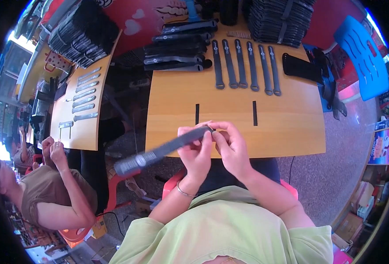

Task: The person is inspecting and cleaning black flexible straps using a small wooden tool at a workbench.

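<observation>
Above the near edge of the table I hold a dark grey strap (161,150) in front of me. My left hand (195,156) is closed around it close to one end, and its long free part sticks out to the left, slightly blurred. My right hand (232,149) pinches at that same end, where the fingers of both hands meet and partly hide it. Beyond my hands, two short black strips (197,113) lie apart on the tabletop. Farther back, several grey straps (240,66) with slotted ends are laid side by side.
Stacked black straps (177,48) fill the back left of the table (177,94), and a tall bundled black pile (278,22) stands behind. A black flat piece (301,68) lies at the right, near a blue chair (363,59). At left, another person (55,193) sits at a second table (86,127).
</observation>
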Tool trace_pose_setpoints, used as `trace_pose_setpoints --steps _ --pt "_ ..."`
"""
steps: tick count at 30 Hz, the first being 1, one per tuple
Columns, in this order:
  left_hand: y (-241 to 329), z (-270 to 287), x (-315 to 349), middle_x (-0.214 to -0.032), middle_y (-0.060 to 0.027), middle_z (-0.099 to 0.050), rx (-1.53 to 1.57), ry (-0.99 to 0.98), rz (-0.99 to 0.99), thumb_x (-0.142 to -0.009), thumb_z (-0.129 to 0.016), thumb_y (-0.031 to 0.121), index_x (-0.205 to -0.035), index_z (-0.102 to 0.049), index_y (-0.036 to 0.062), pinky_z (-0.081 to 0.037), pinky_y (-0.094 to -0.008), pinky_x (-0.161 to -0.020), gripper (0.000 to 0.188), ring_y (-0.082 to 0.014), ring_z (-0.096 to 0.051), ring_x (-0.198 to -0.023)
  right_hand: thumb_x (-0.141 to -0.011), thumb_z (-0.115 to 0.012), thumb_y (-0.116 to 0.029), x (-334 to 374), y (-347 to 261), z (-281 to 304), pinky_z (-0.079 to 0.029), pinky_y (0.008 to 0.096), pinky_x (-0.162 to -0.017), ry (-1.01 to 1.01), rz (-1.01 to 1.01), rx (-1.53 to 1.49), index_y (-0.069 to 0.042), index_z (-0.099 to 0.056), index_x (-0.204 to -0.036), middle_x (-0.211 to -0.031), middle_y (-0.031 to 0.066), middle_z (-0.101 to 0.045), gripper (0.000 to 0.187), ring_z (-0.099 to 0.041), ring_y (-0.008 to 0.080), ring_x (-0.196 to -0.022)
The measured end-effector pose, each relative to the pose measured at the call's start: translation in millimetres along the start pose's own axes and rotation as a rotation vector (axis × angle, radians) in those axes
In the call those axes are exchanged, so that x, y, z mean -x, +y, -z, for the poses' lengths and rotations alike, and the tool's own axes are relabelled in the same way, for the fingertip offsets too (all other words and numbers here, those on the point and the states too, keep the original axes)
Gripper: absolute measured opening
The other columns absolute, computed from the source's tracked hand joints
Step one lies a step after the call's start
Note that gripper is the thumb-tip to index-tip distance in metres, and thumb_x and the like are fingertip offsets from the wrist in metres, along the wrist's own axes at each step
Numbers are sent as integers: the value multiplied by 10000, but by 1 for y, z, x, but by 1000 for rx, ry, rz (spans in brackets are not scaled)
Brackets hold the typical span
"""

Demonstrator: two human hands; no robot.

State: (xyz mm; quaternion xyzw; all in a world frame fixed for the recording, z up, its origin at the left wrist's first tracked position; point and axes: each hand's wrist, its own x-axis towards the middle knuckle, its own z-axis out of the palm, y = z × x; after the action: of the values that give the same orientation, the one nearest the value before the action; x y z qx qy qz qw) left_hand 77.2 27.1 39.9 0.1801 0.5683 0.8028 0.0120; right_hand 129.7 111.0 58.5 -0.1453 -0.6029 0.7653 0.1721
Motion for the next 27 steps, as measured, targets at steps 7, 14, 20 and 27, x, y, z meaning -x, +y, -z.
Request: trace_pose_setpoints --steps 7,14,20,27 --pt "1 25 -29 -943 -68 -582 264 -174 319 -848 -591 -49 -955 -449 37 -540 -363 -848 198 -173 -613 -898 -880 -570 4 -13 -4 16 -496 242 -633 -55 176 394 -15 -610 -1054 -828 108 -687 179 -673 156 -766" --pt "-5 28 -39 -994 -113 -600 331 -183 426 -830 -619 -49 -941 -477 23 -544 -365 -838 194 -203 -624 -939 -844 -598 0 -19 -9 13 -497 291 -548 14 218 478 -41 -633 -1003 -756 123 -674 168 -670 221 -648" --pt "2 20 -33 -957 -134 -638 160 -211 280 -791 -687 -35 -1006 -524 -41 -557 -279 -732 270 -184 -652 -882 -845 -584 16 -16 -9 11 -498 283 -548 2 288 504 -30 -632 -978 -731 122 -662 149 -672 204 -652" --pt "-2 30 -41 -797 -92 -603 -463 -455 136 -820 -678 61 -790 -627 -42 -490 -229 -571 119 -136 -620 -668 -867 -563 3 -19 -3 17 -503 243 -566 -10 240 387 -19 -639 -964 -738 107 -674 125 -678 172 -667"
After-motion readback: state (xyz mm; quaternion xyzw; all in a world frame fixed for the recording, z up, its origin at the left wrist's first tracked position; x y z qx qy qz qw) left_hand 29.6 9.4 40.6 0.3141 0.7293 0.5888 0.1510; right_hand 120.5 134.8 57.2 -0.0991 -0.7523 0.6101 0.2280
